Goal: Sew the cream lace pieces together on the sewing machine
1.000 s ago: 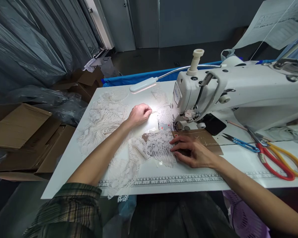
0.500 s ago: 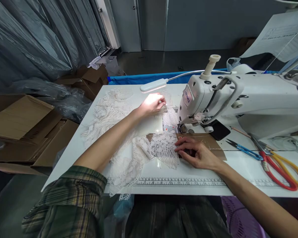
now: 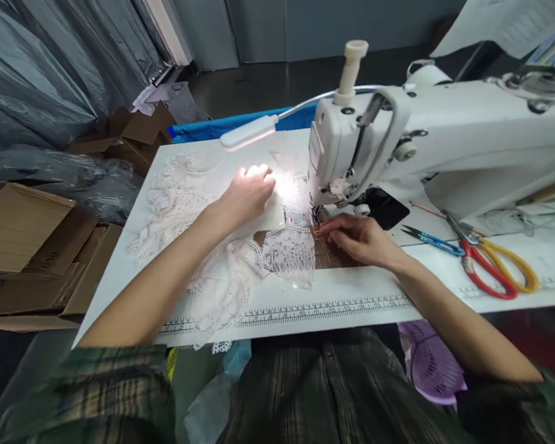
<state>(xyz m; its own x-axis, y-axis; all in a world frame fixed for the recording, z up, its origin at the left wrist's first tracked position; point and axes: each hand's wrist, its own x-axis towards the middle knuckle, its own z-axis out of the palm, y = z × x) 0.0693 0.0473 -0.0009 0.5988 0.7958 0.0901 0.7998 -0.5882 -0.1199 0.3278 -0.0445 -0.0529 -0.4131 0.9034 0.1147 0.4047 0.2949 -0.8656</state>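
A sewing machine (image 3: 370, 135) stands at the right of the white table. White lace (image 3: 289, 256) reaches under its needle area, and more of it lies bunched to the left. Behind the needle, on the left, my left hand (image 3: 252, 194) is over the work with its fingers curled. Strong lamp glare and blur hide what its fingertips hold, if anything. Just in front of the presser foot, my right hand (image 3: 363, 239) has thumb and fingers drawn together at the lace's right edge. Whatever is between those fingertips is too small to make out.
A lamp (image 3: 248, 132) on a bendy neck shines over the work. Blue thread snips (image 3: 437, 242) and red-and-yellow-handled scissors (image 3: 493, 268) lie at the right, beside a black phone-like slab (image 3: 386, 206). A printed ruler (image 3: 287, 313) runs along the front edge. Cardboard boxes (image 3: 32, 246) stand at the left.
My right hand has gone from the front part of the lace up to the needle area, its fingers closing. My left hand has drawn back leftward from the lace behind the needle. The view has shifted.
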